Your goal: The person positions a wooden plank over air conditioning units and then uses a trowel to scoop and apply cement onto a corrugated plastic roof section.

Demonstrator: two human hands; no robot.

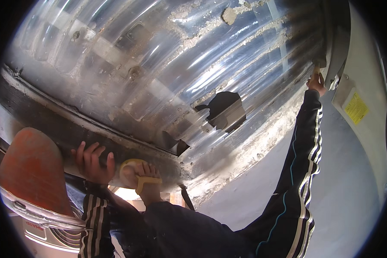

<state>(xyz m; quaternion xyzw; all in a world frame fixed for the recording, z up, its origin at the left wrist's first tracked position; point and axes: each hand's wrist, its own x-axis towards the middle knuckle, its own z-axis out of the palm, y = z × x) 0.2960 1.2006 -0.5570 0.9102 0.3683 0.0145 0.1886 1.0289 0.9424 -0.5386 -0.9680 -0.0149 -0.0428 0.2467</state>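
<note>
My right arm stretches far out to the upper right. At its end my right hand (317,84) is closed round a short tool with a pale handle (317,69) and a flat grey head (319,63); its exact kind is too small to tell. The head meets the edge of a shiny corrugated sheet (228,71), where it borders a wall. My left hand (94,162) is raised at the lower left with its fingers apart and nothing in them. It lies nearest a dark ledge (79,124) along the sheet's near side.
Crumbly debris and a loose chunk (229,16) lie on the sheet. A jagged hole (226,112) breaks through it. My foot in a yellow sandal (142,174) is by the ledge. At left are a reddish rounded object (32,170) and a grilled unit (64,234). A pale panel (352,101) stands at right.
</note>
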